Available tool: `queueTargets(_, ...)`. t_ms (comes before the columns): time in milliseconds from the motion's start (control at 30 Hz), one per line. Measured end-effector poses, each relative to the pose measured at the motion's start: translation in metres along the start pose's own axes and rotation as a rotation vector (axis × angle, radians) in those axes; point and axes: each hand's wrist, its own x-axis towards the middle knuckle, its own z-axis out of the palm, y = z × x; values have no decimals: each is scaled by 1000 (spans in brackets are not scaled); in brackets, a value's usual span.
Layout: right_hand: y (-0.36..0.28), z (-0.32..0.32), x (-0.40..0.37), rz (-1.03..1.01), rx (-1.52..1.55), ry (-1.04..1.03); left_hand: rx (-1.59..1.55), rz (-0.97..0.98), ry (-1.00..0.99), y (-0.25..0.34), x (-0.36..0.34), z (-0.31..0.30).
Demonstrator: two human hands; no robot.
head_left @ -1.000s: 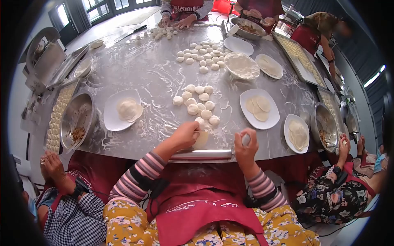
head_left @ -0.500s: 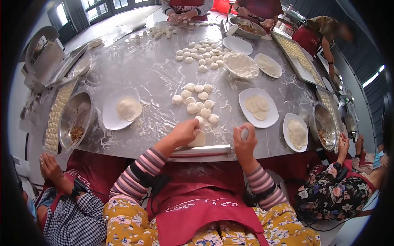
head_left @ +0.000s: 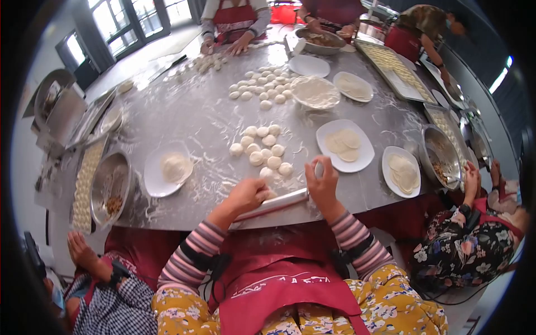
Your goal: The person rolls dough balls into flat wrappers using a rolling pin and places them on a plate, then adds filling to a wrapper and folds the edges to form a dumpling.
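Where a flour-streaked round steel worktop point(head_left: 190, 111) fills a room with glazed doors point(head_left: 120, 22), two hands meet at a rolling pin point(head_left: 273, 204).
At the near edge the rolling pin lies flat, its long axis slanting from near left to far right, the right end pointing farther from the person. The right hand point(head_left: 324, 181) is closed around that right end. The left hand point(head_left: 245, 196) rests beside the pin's middle with fingers curled down; whether it grips anything I cannot tell. Just beyond sit dough balls point(head_left: 261, 148), with a plate of wrappers point(head_left: 363, 159) to the right and a steel bowl point(head_left: 109, 187) far left. Other people sit around the rim.
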Motion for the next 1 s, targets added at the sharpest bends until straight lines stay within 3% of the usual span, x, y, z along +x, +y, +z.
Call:
queueTargets(33, -7, -12, -9, 39, 8, -23, 39, -11, -43, 1, -3, 0)
queueTargets(133, -23, -35, -29, 81, 46, -25, -279, 28, -71, -8, -6, 4)
queueTargets(233, -31, -45, -35, 126, 148, -36, -320, 42, -154, -3, 10, -5)
queueTargets(367, -28, -43, -33, 118, 151, -55, -106, 243, -175, 34, 55, -5)
queueTargets(433, -27, -42, -33, 113, 146, -53, -309, 122, -180, 64, 82, -4)
queueTargets(567, -27, -42, -37, 113, 152, -44, -630, 95, 30, 81, 120, 2)
queueTargets(633, -27, -42, -36, 102, 156, -47, -84, 243, 203, 69, 121, 2)
queueTargets(700, -26, -42, -36, 100, 172, -44, 99, 165, 144, 56, 103, 5)
queueTargets(767, -27, -41, -34, 86, 150, -47, 415, 348, 101, 42, 83, 4)
queueTargets(1000, -22, -36, -37, 93, 103, -20, 668, 445, 97, 21, 80, 7)
